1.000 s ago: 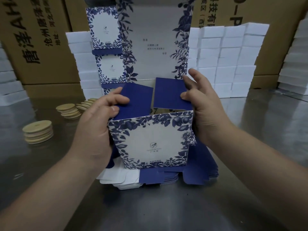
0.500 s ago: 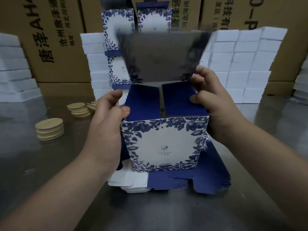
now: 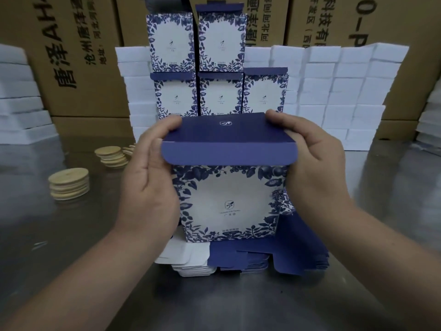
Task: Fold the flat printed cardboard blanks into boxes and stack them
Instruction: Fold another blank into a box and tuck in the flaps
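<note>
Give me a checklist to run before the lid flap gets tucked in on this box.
1. The left hand and right hand hold the box by its sides: ok.
2. The lid is folded down over the top: ok.
3. The tuck flap is inside the front panel: not ok, it hangs outside.
4. Side flaps folded in under the lid: cannot tell, hidden.
5. Bottom closed: cannot tell, out of sight.
6. Free spot on the stack of finished boxes: ok, the top row holds two over three.
</note>
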